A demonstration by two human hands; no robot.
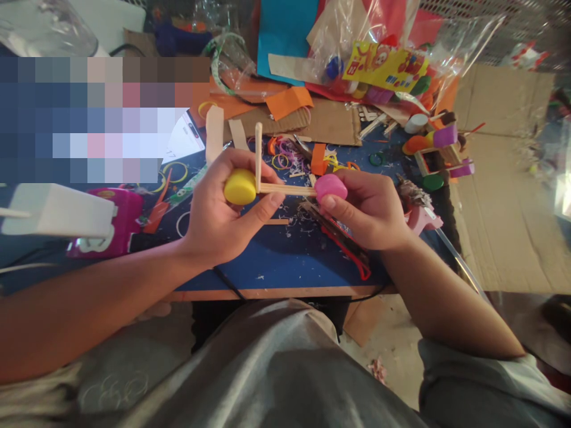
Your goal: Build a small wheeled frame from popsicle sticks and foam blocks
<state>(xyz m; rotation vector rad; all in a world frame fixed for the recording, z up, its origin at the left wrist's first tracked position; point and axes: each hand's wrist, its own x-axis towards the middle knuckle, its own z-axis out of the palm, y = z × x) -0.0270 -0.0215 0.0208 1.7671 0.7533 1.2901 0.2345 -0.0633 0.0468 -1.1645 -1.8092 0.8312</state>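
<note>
My L hand [218,220] pinches the stick frame [289,189] beside the yellow piece [240,186], my R hand [375,208] grips the pink piece [332,186]; hands apart, frame betw. them above the blue table [267,261]. Prob. risk: twisting or pulling too hard cd snap a stick or pop a piece off. Some room nearer me up to the front edge [285,292]; loose bands [281,161] behind, pink glue gun [423,221] near my R wrist

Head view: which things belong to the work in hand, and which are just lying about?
In hand:
- wooden sticks, held by the left hand
- pink piece, pinched by the right hand
- yellow piece

Apparently just lying about:
- blue sheet
- folded orange paper
- white block
</note>
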